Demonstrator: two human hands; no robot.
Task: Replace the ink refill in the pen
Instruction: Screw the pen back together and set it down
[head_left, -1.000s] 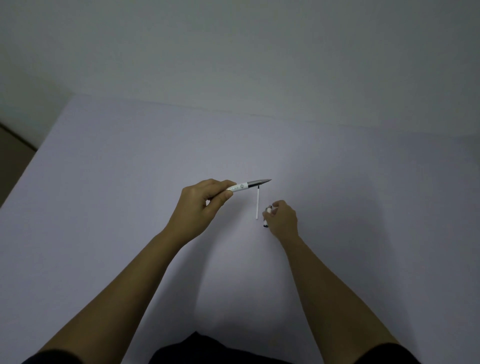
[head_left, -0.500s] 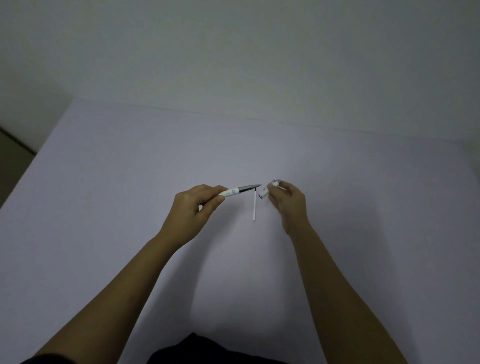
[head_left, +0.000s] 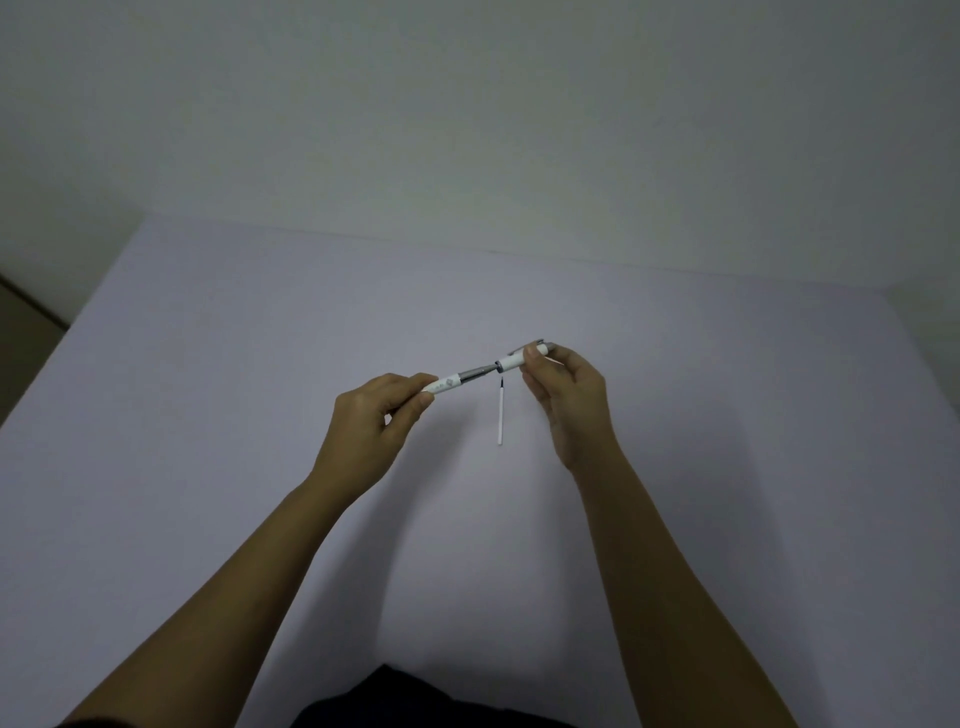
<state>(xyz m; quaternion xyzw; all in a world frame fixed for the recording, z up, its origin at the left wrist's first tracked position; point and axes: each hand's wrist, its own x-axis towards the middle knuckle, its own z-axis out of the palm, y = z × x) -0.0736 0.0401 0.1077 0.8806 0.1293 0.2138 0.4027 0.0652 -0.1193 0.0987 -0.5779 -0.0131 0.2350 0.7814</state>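
My left hand (head_left: 371, 431) grips the white pen body (head_left: 451, 383) near its rear, with its grey tapered front section pointing right. My right hand (head_left: 569, 400) pinches the white pen cap (head_left: 519, 359) between thumb and fingers, its open end at the tip of the grey section. Both are held above the table. A thin white ink refill (head_left: 501, 415) with a dark tip lies on the table between my hands, running toward me.
The pale lilac table (head_left: 208, 415) ends at a back edge against a plain wall (head_left: 467, 130). Its left edge drops to a darker floor strip (head_left: 26, 332). Dark clothing shows at the bottom.
My right hand lifted the cap off the table beside the refill and brought it up and left to the pen's tip. My left hand moved slightly left and kept the pen body.
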